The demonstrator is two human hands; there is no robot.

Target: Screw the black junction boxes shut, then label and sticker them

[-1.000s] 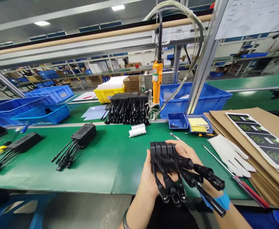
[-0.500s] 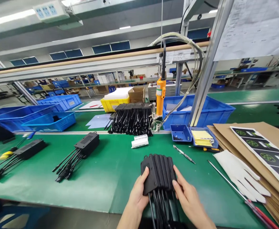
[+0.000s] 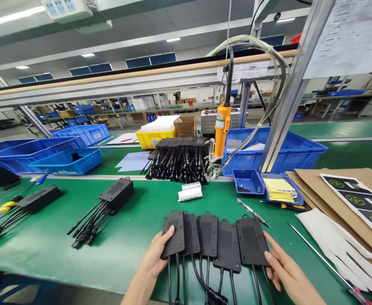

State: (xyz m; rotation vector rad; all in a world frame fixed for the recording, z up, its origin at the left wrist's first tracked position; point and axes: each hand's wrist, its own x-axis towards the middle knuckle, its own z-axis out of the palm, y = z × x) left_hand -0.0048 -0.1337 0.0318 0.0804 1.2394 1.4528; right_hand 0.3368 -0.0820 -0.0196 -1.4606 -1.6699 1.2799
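Note:
Several flat black boxes with cables point(image 3: 207, 235) lie fanned out in a row on the green table near its front edge, their cables hanging toward me. My left hand point(image 3: 157, 254) grips the leftmost box, thumb on its face. At the other end, my right hand point(image 3: 279, 262) has its thumb and fingers at the right edge of the rightmost box point(image 3: 252, 241). Small white parts point(image 3: 190, 192) lie beyond the row. A silver pen-like tool point(image 3: 253, 212) rests behind the rightmost box.
Black units with cables lie left point(image 3: 117, 195) and far left point(image 3: 42, 199). A dense pile of them point(image 3: 179, 159) sits behind, beside a hanging orange tool point(image 3: 222, 129). Right are a small blue tray point(image 3: 248, 182), a white glove point(image 3: 335, 245), a screwdriver point(image 3: 322, 256) and cardboard point(image 3: 313, 186).
The boxes, pressed together in an upright stack before, are now spread sideways with their faces up. My hands have moved apart, and the view has shifted slightly.

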